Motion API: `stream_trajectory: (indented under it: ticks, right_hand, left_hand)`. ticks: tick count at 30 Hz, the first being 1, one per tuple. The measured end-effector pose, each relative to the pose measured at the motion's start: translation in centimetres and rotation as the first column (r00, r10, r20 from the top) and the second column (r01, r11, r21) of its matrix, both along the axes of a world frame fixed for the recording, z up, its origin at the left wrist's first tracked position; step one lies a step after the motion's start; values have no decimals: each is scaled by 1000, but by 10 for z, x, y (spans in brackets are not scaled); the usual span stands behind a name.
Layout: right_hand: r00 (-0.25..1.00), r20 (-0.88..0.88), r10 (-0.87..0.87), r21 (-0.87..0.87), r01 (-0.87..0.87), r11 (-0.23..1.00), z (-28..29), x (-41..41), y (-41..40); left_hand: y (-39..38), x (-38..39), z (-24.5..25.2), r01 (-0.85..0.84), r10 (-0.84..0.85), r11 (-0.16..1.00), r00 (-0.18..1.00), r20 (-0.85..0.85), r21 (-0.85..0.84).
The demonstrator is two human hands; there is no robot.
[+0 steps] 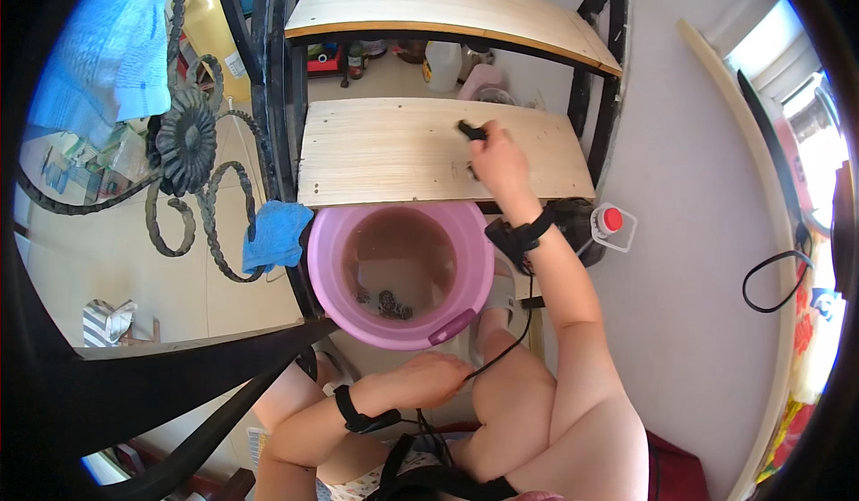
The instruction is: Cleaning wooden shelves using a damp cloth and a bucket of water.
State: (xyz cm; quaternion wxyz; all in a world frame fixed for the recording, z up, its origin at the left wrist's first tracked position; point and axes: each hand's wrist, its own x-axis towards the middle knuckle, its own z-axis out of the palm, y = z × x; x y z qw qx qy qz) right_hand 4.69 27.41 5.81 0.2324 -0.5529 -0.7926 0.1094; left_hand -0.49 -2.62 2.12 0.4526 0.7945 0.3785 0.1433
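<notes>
My right hand (500, 162) is over the lower wooden stair tread (376, 145), its fingers closed around a small black object (472, 130). That object is blurred and its kind cannot be told; a bit of something dark also shows below the fingers. My left hand (433, 375) hangs near my knee with curled fingers, and its palm side is hidden. Between my legs and the tread stands a pink-purple plastic basin (325, 266) of murky brown water (402, 253). Dark patterned patches (392, 306) show in the water near its front.
Above is another wooden tread (436, 4) on a black metal frame (275, 98). A blue cloth (278, 236) hangs left of the basin, beside wrought-iron scrollwork (188, 139). A dark plastic jug with a red cap (611, 219) stands right. Cables run from both wrist straps.
</notes>
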Motion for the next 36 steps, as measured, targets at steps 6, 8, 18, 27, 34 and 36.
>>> stream_trajectory:
  ticks: [6,8,18,27,34,36]
  right_hand:
    - [787,582,-202,99,178,979,-71,93,32]
    - [796,562,-224,105,200,974,-77,101,44]
    - [741,525,-419,24,479,878,-87,127,140]
    - [844,499,-194,73,182,980,-93,117,205]
    - [828,515,-222,-37,280,959,-79,111,252]
    - [825,517,-228,-64,303,951,-75,109,259]
  left_hand:
    - [-2,5,5,-52,50,997,998,35,60]
    - [-3,5,-4,-21,19,998,999,30,54]
    - [-9,4,-2,-80,82,990,997,-11,117]
    - [0,13,-13,-31,31,997,1000,6,74]
    - [8,-6,-15,-224,225,974,973,-46,15]
    - [14,-11,-13,-264,265,964,962,-62,15]
